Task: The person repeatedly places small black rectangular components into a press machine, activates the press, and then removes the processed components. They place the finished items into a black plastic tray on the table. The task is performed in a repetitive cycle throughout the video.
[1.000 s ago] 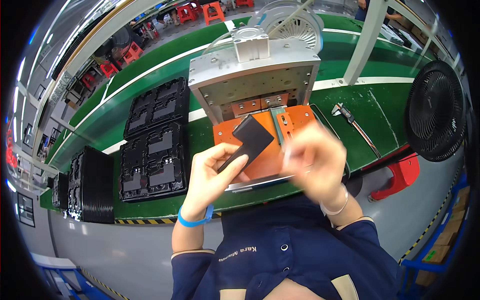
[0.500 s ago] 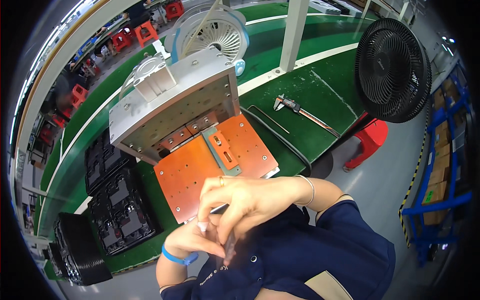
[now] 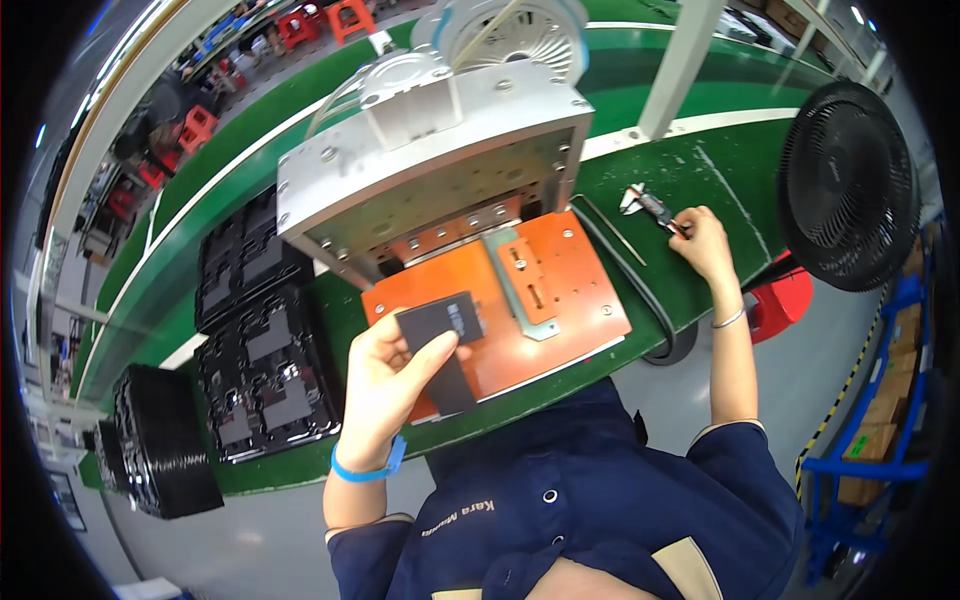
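My left hand [image 3: 385, 375] pinches a flat, dark grey L-shaped battery [image 3: 440, 322] between thumb and fingers, holding it above the orange plate [image 3: 395, 297] of the metal press fixture [image 3: 430, 160]. Its lower arm extends beneath my thumb toward the plate's near edge. Pale printing shows on its upper face. Off to the right, my right hand [image 3: 705, 245] has its fingers closed on the lower end of a digital caliper [image 3: 655, 208], which lies on the green bench. A greenish strip with an orange slotted block [image 3: 522, 272] sits on the plate.
Black trays [image 3: 268, 375] with grey pieces lie left of the fixture, beside a stack of black trays [image 3: 165, 440]. A black fan [image 3: 848, 185] stands at right, a white fan [image 3: 530, 40] behind the fixture. A black cable [image 3: 640, 290] and thin rod [image 3: 612, 232] lie between plate and caliper.
My hands, together near my body before, have separated. The left has brought the battery up over the orange plate; the right has reached out right to the caliper. The view has shifted.
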Motion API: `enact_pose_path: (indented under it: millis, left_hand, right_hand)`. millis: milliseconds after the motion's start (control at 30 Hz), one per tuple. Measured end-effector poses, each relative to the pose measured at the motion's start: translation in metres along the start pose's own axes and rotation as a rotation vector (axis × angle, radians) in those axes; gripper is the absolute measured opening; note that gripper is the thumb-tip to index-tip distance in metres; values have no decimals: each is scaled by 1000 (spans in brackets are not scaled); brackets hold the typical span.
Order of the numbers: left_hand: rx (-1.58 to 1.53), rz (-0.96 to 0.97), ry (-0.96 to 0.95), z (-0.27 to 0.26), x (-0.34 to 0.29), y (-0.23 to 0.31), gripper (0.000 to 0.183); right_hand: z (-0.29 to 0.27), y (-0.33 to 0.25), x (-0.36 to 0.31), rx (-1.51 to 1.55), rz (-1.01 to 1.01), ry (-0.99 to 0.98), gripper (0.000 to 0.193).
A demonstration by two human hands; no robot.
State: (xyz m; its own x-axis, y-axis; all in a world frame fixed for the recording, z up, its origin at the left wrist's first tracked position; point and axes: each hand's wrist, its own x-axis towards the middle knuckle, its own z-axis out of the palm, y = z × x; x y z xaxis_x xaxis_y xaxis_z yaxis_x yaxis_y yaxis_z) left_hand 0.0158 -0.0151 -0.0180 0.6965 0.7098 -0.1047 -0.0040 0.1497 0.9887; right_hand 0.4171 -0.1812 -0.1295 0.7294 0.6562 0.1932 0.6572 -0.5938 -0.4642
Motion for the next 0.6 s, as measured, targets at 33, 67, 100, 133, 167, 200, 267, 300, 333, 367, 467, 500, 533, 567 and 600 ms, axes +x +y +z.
enact_pose_path:
  millis: [33, 67, 100, 133, 167, 200, 267, 300, 333, 367, 467, 500, 533, 567, 600]
  left_hand:
    - [-28, 17, 5, -2, 1, -3, 23]
    - [-36, 1, 2, -2, 1, -3, 23]
    - [-55, -12, -2, -5, 0, -4, 24]
    - [-74, -26, -8, -6, -1, -5, 25]
    - [-87, -26, 5, -5, -2, -5, 28]
    - [-91, -25, 16, -4, -3, -5, 27]
    - [-94, -25, 25, -1, -4, -4, 25]
    - [-84, -41, 26, -1, -5, -3, 24]
    - [-73, -57, 26, -1, -6, -4, 23]
    - [-57, -73, 10, 1, -4, -3, 21]
    - [-40, -54, -8, 2, -4, -5, 18]
    - [-50, -66, 0, 2, -6, -4, 18]
    - [-54, -76, 2, 3, -6, -2, 18]
    - [-60, -87, 5, 4, -6, -1, 18]
    - [-52, -87, 3, 4, -6, -1, 17]
  right_hand:
    - [-1, -1, 1, -41, 22, -8, 26]
    - [-5, -2, 0, -82, 47, -12, 25]
    - [-6, -2, 0, -106, 34, 11, 24]
    - [-7, -1, -1, -130, 22, 35, 24]
    - [-8, 1, -1, -91, 20, 83, 24]
    - [-11, 1, -5, -37, -6, 134, 23]
    - [-24, -4, -17, -19, -15, 188, 22]
    - [-28, -10, -23, -8, -40, 226, 25]
    - [-37, -18, -28, 59, -43, 218, 31]
    - [-48, -33, -37, 185, -98, 247, 37]
    - [-67, -93, -57, 558, -254, 173, 55]
    - [-76, -107, -62, 585, -290, 48, 59]
    - [-77, -125, -62, 552, -444, 72, 52]
    - [-72, -136, -63, 556, -517, 74, 51]
    - [-67, -146, -63, 565, -594, 76, 50]
